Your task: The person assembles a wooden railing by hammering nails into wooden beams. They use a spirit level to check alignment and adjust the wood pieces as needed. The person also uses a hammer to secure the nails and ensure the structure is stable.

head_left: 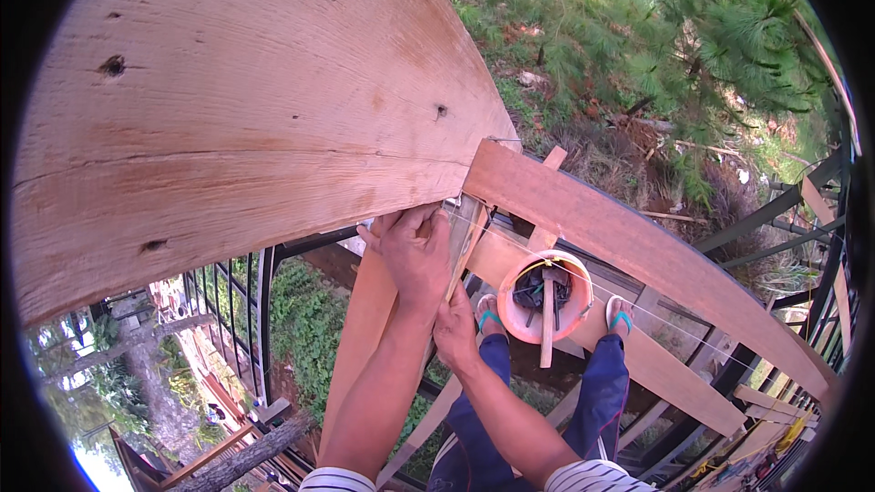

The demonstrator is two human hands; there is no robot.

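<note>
My left hand (415,251) is raised to the lower edge of a large, pale wooden board (273,100) with dark knots. Its fingers are curled and pressed together beside a small metal piece (453,203) at the board's corner. What they pinch is hidden. Just below and to the right, my right hand (454,328) is closed in a fist against a narrow upright timber (467,251); its contents cannot be made out. A thin white string (665,320) runs from near the board's corner down to the right, along a reddish plank (583,200).
An orange-pink bucket (513,317) holding a hammer (548,319) and a black plastic bag (529,287) stands between my sandalled feet on a plank (674,381). Gaps between beams open onto ground far below. Black metal railings (232,319) and trees surround the structure.
</note>
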